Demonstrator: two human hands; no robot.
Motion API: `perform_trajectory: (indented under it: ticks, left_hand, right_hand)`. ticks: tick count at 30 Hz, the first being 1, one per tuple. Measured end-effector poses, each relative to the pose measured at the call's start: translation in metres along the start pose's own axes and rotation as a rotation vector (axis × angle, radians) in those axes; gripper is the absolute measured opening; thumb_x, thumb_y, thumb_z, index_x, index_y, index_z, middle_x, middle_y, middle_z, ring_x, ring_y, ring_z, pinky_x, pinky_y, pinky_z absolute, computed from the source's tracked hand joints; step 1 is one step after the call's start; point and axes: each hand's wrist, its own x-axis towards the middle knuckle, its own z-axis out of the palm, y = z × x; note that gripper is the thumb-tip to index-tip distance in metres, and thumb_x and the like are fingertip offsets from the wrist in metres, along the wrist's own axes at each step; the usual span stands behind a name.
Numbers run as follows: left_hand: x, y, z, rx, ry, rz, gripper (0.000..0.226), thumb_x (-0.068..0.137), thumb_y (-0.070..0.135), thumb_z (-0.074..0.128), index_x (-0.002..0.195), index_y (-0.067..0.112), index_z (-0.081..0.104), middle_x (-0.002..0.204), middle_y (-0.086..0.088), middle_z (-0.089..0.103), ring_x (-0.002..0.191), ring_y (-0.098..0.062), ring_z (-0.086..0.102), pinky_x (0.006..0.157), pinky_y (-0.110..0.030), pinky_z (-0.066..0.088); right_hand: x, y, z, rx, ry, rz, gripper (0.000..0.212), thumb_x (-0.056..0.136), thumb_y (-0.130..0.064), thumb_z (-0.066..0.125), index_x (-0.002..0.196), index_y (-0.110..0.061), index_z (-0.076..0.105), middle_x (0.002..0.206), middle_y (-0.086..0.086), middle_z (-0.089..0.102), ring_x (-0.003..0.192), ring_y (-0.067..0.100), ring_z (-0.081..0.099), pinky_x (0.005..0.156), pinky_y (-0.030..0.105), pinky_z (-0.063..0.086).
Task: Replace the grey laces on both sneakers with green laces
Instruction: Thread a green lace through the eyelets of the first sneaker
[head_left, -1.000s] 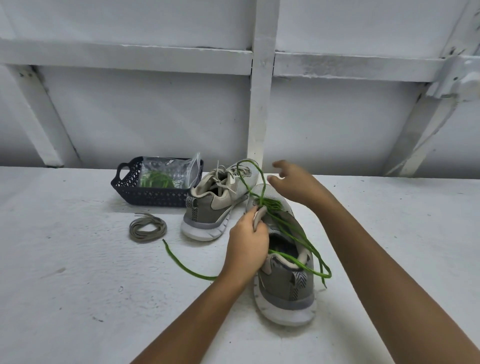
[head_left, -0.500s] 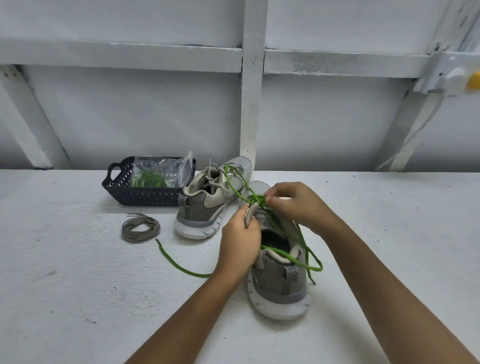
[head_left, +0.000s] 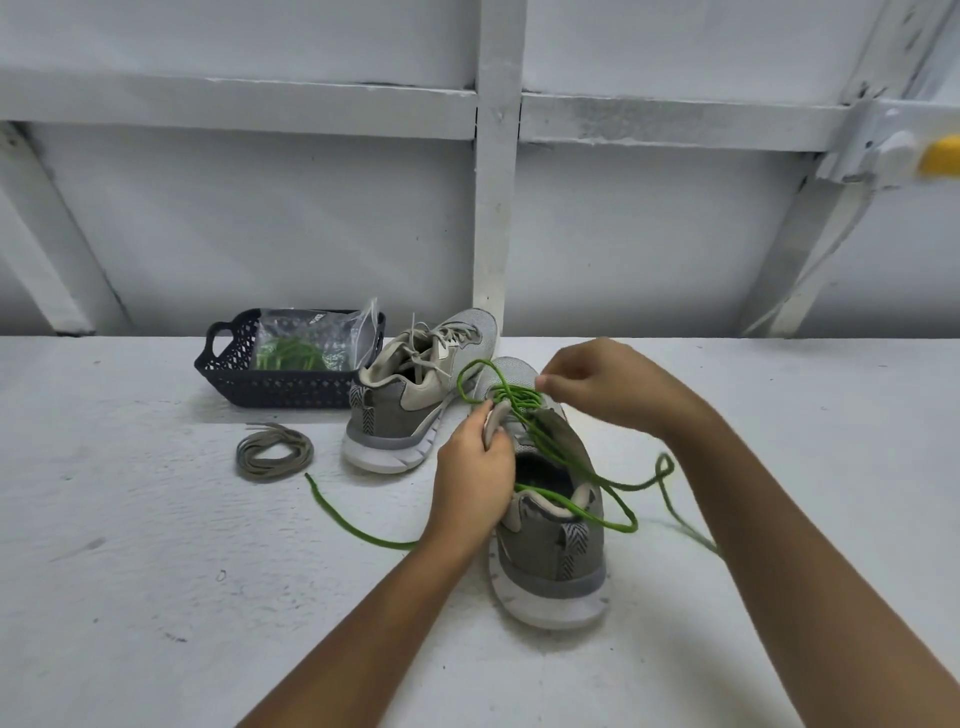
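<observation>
Head view: the right hand (head_left: 608, 387) was down on the lowest eyelets half a second ago. It now sits slightly higher and further right over the toe of the near sneaker (head_left: 550, 551). Its fingers are curled, and thumb and forefinger appear to pinch the green lace (head_left: 374, 539) just above the toe. The loop that reached over the far sneaker (head_left: 410, 410) a second ago is now smaller and lies low beside the near toe. A loose strand has swung out to the right and is blurred with motion. I judge this to be slack being drawn through the lower eyelets.

The left hand (head_left: 475, 467) has not let go. Its fingers are wrapped round the left eyelet flap and hold the shoe steady on the white table (head_left: 156, 571). One lace tail trails across the table to the left.

The lace looks threaded only at the lower eyelets, so this shoe is partly done. The removed grey lace (head_left: 274, 451) lies coiled near the far sneaker, which still has its own laces. A dark basket (head_left: 218, 358) holds a plastic bag (head_left: 311, 338) with more green lace.
</observation>
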Motion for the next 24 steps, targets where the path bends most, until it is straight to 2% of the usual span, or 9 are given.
perform_trajectory:
  ticks: [3, 6, 9, 12, 14, 16, 19, 21, 24]
  left_hand:
    - [0.000, 0.000, -0.001, 0.002, -0.009, -0.006, 0.040, 0.095, 0.014, 0.043, 0.132, 0.022, 0.054, 0.122, 0.006, 0.061, 0.104, -0.006, 0.051, 0.079, -0.015, 0.034]
    - [0.000, 0.000, -0.001, 0.007, -0.003, 0.002, 0.039, 0.094, 0.012, 0.043, 0.128, 0.024, 0.057, 0.118, 0.005, 0.063, 0.097, -0.005, 0.050, 0.075, -0.014, 0.033]
    - [0.000, 0.000, -0.001, 0.012, -0.002, 0.004, 0.039, 0.094, 0.013, 0.043, 0.129, 0.023, 0.056, 0.118, 0.005, 0.063, 0.097, -0.006, 0.050, 0.073, -0.012, 0.032]
    - [0.000, 0.000, 0.000, 0.011, -0.003, 0.006, 0.036, 0.094, 0.013, 0.043, 0.126, 0.021, 0.058, 0.110, 0.002, 0.063, 0.091, -0.008, 0.053, 0.066, -0.011, 0.034]
    - [0.000, -0.001, 0.001, 0.010, -0.005, 0.002, 0.031, 0.094, 0.013, 0.043, 0.120, 0.016, 0.059, 0.101, -0.002, 0.062, 0.094, -0.017, 0.057, 0.062, -0.010, 0.035]
    - [0.000, -0.001, 0.001, 0.009, -0.006, 0.005, 0.033, 0.094, 0.013, 0.043, 0.124, 0.016, 0.058, 0.108, 0.000, 0.063, 0.100, -0.016, 0.056, 0.070, -0.013, 0.036]
    - [-0.001, 0.001, 0.001, -0.014, -0.002, 0.009, 0.037, 0.095, 0.013, 0.044, 0.130, 0.020, 0.055, 0.117, 0.010, 0.060, 0.099, -0.002, 0.049, 0.076, -0.008, 0.032]
    - [-0.001, 0.001, 0.001, -0.022, 0.000, 0.008, 0.037, 0.095, 0.013, 0.044, 0.130, 0.020, 0.054, 0.110, 0.014, 0.058, 0.098, -0.002, 0.049, 0.074, -0.006, 0.031]
    - [0.000, 0.000, 0.001, -0.009, -0.002, 0.008, 0.038, 0.095, 0.014, 0.044, 0.131, 0.020, 0.054, 0.110, 0.011, 0.060, 0.102, -0.008, 0.053, 0.074, -0.010, 0.033]
  right_hand:
    - [0.014, -0.005, 0.023, -0.239, -0.068, -0.014, 0.029, 0.087, -0.035, 0.061, 0.090, -0.009, 0.072, 0.087, 0.006, 0.070, 0.083, 0.020, 0.061, 0.073, 0.031, 0.050]
    - [0.021, -0.005, 0.039, -0.256, -0.062, -0.017, 0.021, 0.086, -0.030, 0.061, 0.082, -0.011, 0.070, 0.080, 0.006, 0.064, 0.080, 0.023, 0.058, 0.072, 0.032, 0.048]
    - [0.019, 0.002, 0.039, -0.104, 0.000, -0.026, 0.013, 0.085, -0.021, 0.061, 0.086, -0.017, 0.073, 0.088, 0.004, 0.070, 0.081, 0.016, 0.059, 0.069, 0.026, 0.047]
    - [0.007, 0.010, 0.028, 0.158, 0.000, -0.025, 0.018, 0.081, -0.015, 0.060, 0.067, -0.023, 0.068, 0.090, -0.006, 0.073, 0.085, 0.009, 0.063, 0.073, 0.020, 0.048]
    - [-0.003, 0.012, 0.016, 0.343, -0.074, -0.064, 0.027, 0.082, -0.008, 0.058, 0.058, -0.021, 0.064, 0.088, -0.007, 0.074, 0.088, 0.005, 0.065, 0.080, 0.019, 0.048]
    - [-0.011, 0.015, 0.002, 0.410, -0.170, -0.111, 0.031, 0.085, -0.002, 0.053, 0.057, -0.014, 0.062, 0.081, 0.000, 0.074, 0.097, 0.013, 0.066, 0.085, 0.023, 0.048]
    - [-0.021, 0.014, -0.016, 0.375, -0.264, -0.118, 0.030, 0.081, -0.013, 0.053, 0.053, -0.019, 0.063, 0.066, 0.006, 0.070, 0.098, 0.028, 0.064, 0.081, 0.033, 0.045]
    - [-0.022, 0.011, -0.018, 0.291, -0.265, -0.099, 0.027, 0.083, -0.020, 0.056, 0.058, -0.021, 0.065, 0.067, 0.002, 0.070, 0.088, 0.022, 0.066, 0.079, 0.039, 0.045]
    - [-0.018, 0.004, -0.004, 0.057, -0.112, -0.076, 0.021, 0.090, -0.031, 0.056, 0.076, -0.021, 0.067, 0.084, -0.004, 0.069, 0.086, 0.010, 0.062, 0.074, 0.029, 0.045]
